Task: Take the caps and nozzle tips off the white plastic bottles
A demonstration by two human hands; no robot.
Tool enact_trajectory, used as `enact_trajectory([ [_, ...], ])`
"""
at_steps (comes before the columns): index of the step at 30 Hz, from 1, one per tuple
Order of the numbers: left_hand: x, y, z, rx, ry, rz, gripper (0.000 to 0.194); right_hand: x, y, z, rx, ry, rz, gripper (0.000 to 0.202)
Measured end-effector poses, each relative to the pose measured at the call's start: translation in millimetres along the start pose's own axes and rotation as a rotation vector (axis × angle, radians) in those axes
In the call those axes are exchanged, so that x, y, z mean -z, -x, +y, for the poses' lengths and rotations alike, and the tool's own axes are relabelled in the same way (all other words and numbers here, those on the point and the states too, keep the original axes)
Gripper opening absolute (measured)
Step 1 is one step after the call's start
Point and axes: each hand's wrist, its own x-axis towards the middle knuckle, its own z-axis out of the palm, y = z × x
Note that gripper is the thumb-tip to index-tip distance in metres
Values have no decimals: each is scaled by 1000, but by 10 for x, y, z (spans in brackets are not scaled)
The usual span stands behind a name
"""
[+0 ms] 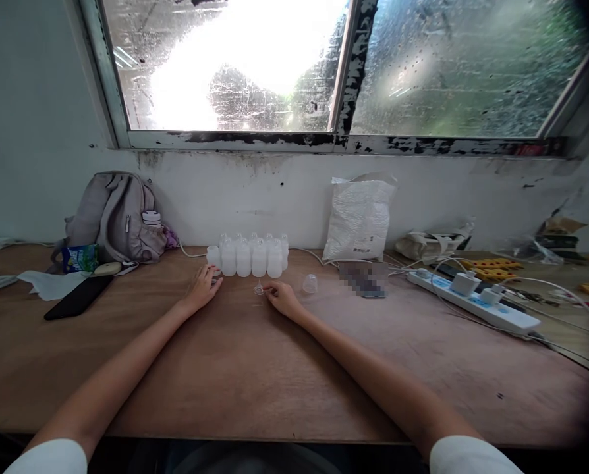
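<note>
Several frosted white plastic bottles (244,258) stand upright in a tight group near the wall, most with clear nipple-shaped tops. At the group's left end, one bottle (213,253) shows no pointed top. My left hand (203,291) rests on the table in front of that bottle, fingers apart, fingertips close to its base; I cannot tell whether they touch it. A small clear nipple-shaped piece (259,288) lies before the bottles. Beside it is my right hand (282,299), fingers stretched toward its edge and not closed round it. Right of that hand sits a clear dome cap (310,284).
A black phone (80,297), white tissue (52,283) and grey backpack (114,217) are on the left. Toward the right are a white plastic bag (358,217), a blurred-out item (364,280) and a power strip (472,299) with chargers and loose cables.
</note>
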Motion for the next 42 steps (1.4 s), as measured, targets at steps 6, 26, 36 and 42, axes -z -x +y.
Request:
enact_trajectory([
  [6, 211, -565, -67, 36, -88, 48, 34, -20, 4, 26, -2, -13, 27, 19],
  [26, 470, -974, 347, 119, 289, 119, 28, 68, 33, -35, -50, -193, 55, 20],
  [36, 290, -588, 1273, 624, 1509, -37, 28, 246, 153, -506, -292, -1220, -462, 49],
  [42, 252, -501, 1453, 687, 1793, -285, 26, 247, 241, -448, -569, -1431, -691, 25],
])
